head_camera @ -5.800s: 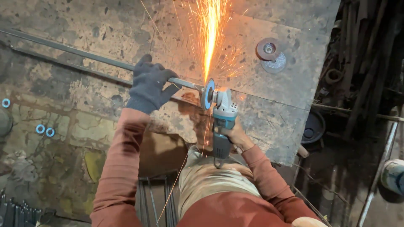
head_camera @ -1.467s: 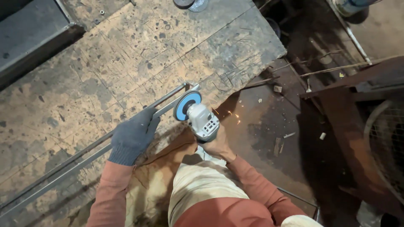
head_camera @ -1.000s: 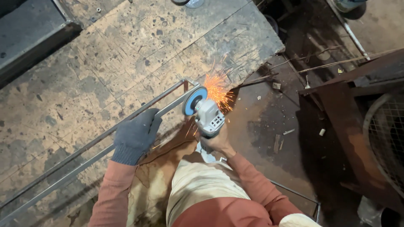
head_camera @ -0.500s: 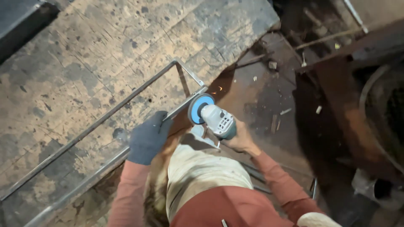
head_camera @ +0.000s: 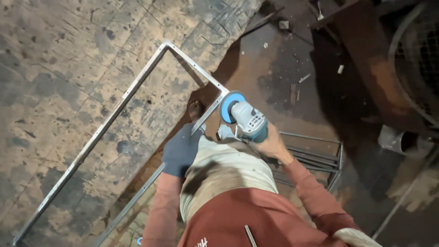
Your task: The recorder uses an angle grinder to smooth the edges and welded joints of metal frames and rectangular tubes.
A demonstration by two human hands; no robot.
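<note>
Head view, the only one I have. My left hand wears a dark glove and is wrapped around the near rail of the frame, fingers pressed together on the metal at the table edge. The frame is a thin steel strip bent into a long open rectangle; it lies flat on the scarred wooden top, its short end running out to a corner that overhangs the edge, just beside the grinder.

My right hand is bare and curled tight around the grinder's body, thumb side hidden, so I cannot tell how the fingers sit underneath. The blue disc stands upright, touching or nearly touching the frame's corner; no sparks show.

Below the table edge lies a rusty floor with small metal scraps, and a wire rack stands near my right elbow.

I judge the frame light but springy: stiff along its length, likely to flex and chatter across its thin section, with sharp cut edges and punched holes. Holding close to the worked corner, as the glove does, looks the steadiest place. The grinder seems heavier and compact, best held round the body well behind the disc.
</note>
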